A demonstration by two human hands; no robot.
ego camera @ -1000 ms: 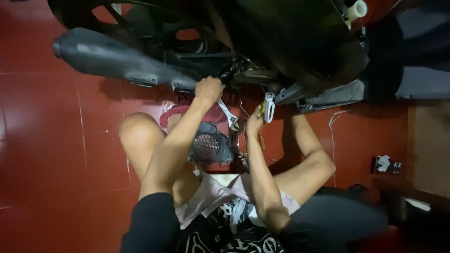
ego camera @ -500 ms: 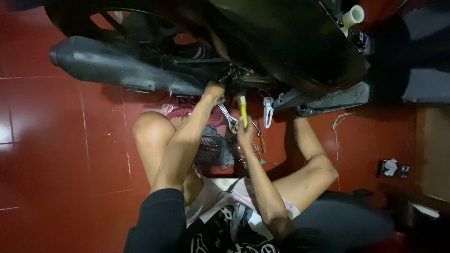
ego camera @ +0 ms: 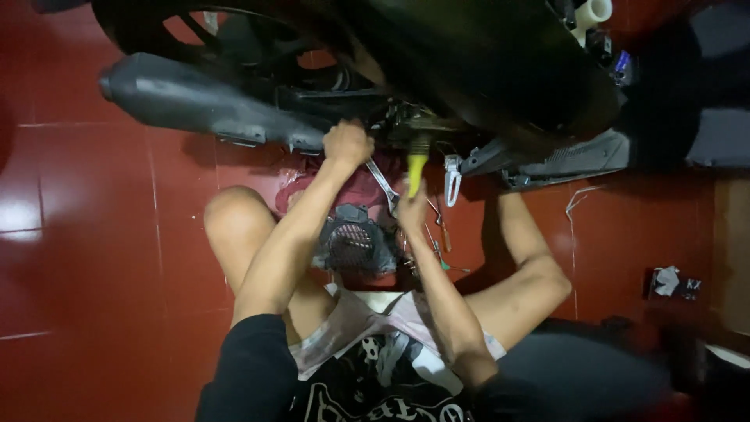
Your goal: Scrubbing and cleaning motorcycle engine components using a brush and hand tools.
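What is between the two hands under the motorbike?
In the head view, a silver wrench slants down between the left hand and the right hand, which holds a yellow-handled screwdriver.

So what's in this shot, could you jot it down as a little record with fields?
Setting: red tiled floor, person sitting beside a motorbike
Left hand: closed in a fist grip up against the bike's underside by the black exhaust
Right hand: holding a yellow-handled screwdriver pointed up into the bike
Nearby: spanner, grey vented cover

spanner left of screwdriver, under motorbike
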